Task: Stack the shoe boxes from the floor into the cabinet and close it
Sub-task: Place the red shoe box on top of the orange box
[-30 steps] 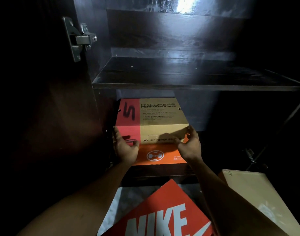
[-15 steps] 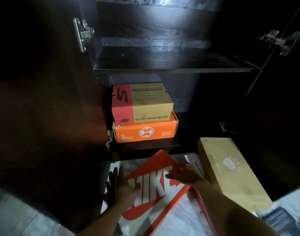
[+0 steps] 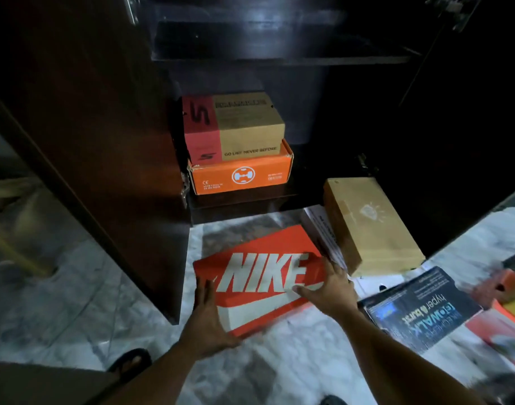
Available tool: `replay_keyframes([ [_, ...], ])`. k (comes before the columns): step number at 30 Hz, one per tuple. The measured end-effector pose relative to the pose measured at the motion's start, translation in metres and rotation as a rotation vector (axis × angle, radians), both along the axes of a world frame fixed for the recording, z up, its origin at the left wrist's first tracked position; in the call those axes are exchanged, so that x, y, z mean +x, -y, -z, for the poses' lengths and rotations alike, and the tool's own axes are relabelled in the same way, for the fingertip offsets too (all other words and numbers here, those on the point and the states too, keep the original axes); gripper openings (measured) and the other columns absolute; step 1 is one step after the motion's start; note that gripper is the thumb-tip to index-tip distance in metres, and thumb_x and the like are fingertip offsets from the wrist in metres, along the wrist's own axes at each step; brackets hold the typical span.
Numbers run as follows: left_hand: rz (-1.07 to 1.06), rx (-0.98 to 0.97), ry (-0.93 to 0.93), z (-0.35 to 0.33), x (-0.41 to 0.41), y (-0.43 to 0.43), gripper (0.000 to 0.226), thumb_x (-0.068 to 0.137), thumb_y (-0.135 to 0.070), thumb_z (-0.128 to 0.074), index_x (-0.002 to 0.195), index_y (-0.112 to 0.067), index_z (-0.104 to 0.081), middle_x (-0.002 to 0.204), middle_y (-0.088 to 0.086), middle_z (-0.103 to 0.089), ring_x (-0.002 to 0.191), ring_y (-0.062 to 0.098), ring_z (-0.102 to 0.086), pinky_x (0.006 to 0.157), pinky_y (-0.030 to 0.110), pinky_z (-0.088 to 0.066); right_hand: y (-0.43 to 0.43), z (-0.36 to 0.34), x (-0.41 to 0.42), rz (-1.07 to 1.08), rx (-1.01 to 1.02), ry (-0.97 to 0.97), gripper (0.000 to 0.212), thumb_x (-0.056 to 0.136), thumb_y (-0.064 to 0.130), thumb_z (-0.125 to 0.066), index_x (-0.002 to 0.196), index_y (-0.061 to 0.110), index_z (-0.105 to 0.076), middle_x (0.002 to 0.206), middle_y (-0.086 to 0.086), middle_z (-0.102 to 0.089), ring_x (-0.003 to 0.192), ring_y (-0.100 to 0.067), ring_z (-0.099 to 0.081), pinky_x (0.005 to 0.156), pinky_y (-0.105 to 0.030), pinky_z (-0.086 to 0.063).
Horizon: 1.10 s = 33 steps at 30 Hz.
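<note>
An orange Nike shoe box [image 3: 259, 276] lies on the marble floor before the open dark cabinet [image 3: 279, 58]. My left hand [image 3: 209, 320] presses its left side, and my right hand [image 3: 330, 287] its right edge, fingers spread. On the cabinet's bottom shelf, a red-and-tan Skechers box [image 3: 236, 127] rests on an orange box [image 3: 241, 175]. A tan box [image 3: 370, 226] stands on the floor to the right, on a white box [image 3: 323, 232]. A dark box [image 3: 417, 311] lies further right.
The left cabinet door [image 3: 84, 141] stands open beside the Nike box, and the right door [image 3: 466, 112] is open too. More orange and yellow boxes [image 3: 507, 293] sit at the far right. A sandalled foot [image 3: 130, 363] is at the bottom left.
Both hands left the Skechers box on the shelf and dropped to the Nike box on the floor. The view pulled back and down from the cabinet.
</note>
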State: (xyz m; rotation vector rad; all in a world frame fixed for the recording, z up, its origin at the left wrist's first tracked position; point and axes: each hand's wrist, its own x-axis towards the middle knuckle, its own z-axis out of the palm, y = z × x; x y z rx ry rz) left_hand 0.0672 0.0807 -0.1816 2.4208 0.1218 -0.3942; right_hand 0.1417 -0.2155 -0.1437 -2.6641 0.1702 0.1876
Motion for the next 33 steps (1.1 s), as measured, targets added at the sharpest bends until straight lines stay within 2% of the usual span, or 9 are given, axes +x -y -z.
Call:
replay_keyframes([
  [2, -0.058, -0.102, 0.022, -0.001, 0.0, -0.008, 0.158, 0.042, -0.067, -0.085, 0.154, -0.019, 0.015, 0.162, 0.004, 0.02, 0.15, 0.025, 0.005, 0.12, 0.037, -0.014, 0.006, 0.011, -0.018, 0.053, 0.084, 0.027, 0.117, 0.048, 0.082, -0.072, 0.145, 0.03, -0.035, 0.139, -0.004, -0.048, 0.13, -0.027, -0.044, 0.106, -0.044, -0.043],
  [4, -0.173, -0.184, 0.038, 0.001, -0.002, -0.013, 0.137, 0.055, -0.036, -0.091, 0.156, -0.016, 0.0, 0.164, 0.011, -0.002, 0.15, 0.033, -0.014, 0.119, 0.042, -0.023, 0.011, 0.021, -0.029, 0.074, 0.239, 0.019, 0.124, 0.042, 0.081, -0.078, 0.146, 0.029, -0.034, 0.138, 0.0, -0.05, 0.129, -0.023, -0.045, 0.105, -0.045, -0.045],
  [6, -0.235, -0.237, 0.067, 0.006, -0.003, -0.016, 0.129, 0.057, -0.026, -0.091, 0.155, -0.022, -0.006, 0.16, 0.012, -0.02, 0.144, 0.032, -0.03, 0.116, 0.043, -0.033, 0.016, 0.027, -0.037, 0.093, 0.428, -0.007, 0.124, 0.036, 0.072, -0.089, 0.141, 0.032, -0.036, 0.131, 0.007, -0.055, 0.122, -0.015, -0.054, 0.098, -0.039, -0.052],
  [11, -0.266, -0.497, 0.106, 0.009, -0.004, -0.011, 0.129, 0.046, -0.04, -0.097, 0.135, -0.067, -0.008, 0.149, -0.002, -0.042, 0.134, 0.02, -0.046, 0.105, 0.038, -0.046, 0.018, 0.029, -0.04, 0.095, 0.63, -0.037, 0.133, 0.035, 0.045, -0.1, 0.146, 0.03, -0.028, 0.124, 0.018, -0.054, 0.111, -0.008, -0.059, 0.086, -0.024, -0.057],
  [16, -0.341, -0.498, 0.09, 0.015, -0.003, -0.007, 0.138, 0.03, -0.054, -0.091, 0.144, -0.046, -0.015, 0.143, -0.005, -0.044, 0.13, 0.019, -0.049, 0.105, 0.038, -0.044, 0.01, 0.025, -0.033, 0.1, 0.686, -0.043, 0.108, 0.05, 0.015, -0.098, 0.135, 0.031, -0.033, 0.112, 0.022, -0.054, 0.094, 0.004, -0.058, 0.063, -0.007, -0.051],
  [18, -0.316, -0.575, 0.126, 0.016, -0.002, -0.008, 0.14, 0.03, -0.052, -0.095, 0.149, -0.04, -0.023, 0.14, -0.011, -0.048, 0.127, 0.015, -0.052, 0.101, 0.04, -0.049, 0.011, 0.019, -0.03, 0.108, 0.649, -0.033, 0.109, 0.047, 0.022, -0.099, 0.134, 0.03, -0.034, 0.108, 0.027, -0.051, 0.095, 0.0, -0.055, 0.067, -0.005, -0.048],
  [22, -0.319, -0.618, 0.211, -0.011, 0.004, -0.008, 0.119, 0.046, -0.036, -0.098, 0.144, -0.042, -0.03, 0.125, -0.016, -0.06, 0.112, 0.001, -0.06, 0.086, 0.02, -0.056, 0.011, -0.011, -0.018, 0.079, 0.588, 0.054, 0.111, 0.038, 0.042, -0.101, 0.129, 0.039, -0.037, 0.111, 0.023, -0.057, 0.1, 0.0, -0.06, 0.078, -0.013, -0.055],
  [26, -0.305, -0.679, 0.299, -0.056, 0.013, -0.007, 0.117, 0.051, -0.037, -0.098, 0.146, -0.039, -0.031, 0.13, -0.01, -0.063, 0.119, 0.016, -0.062, 0.097, 0.05, -0.053, 0.01, -0.068, -0.007, 0.06, 0.638, 0.142, 0.113, 0.037, 0.026, -0.103, 0.131, 0.032, -0.041, 0.11, 0.012, -0.064, 0.096, -0.001, -0.065, 0.073, -0.013, -0.056],
  [33, -0.336, -0.738, 0.541, -0.157, 0.041, 0.005, 0.1, 0.058, -0.017, -0.094, 0.142, -0.021, -0.041, 0.122, -0.005, -0.065, 0.107, 0.007, -0.065, 0.087, 0.026, -0.057, 0.012, -0.185, 0.014, 0.03, 0.594, 0.296, 0.084, 0.049, 0.015, -0.098, 0.114, 0.023, -0.046, 0.094, 0.019, -0.057, 0.08, 0.004, -0.059, 0.059, -0.003, -0.047],
])
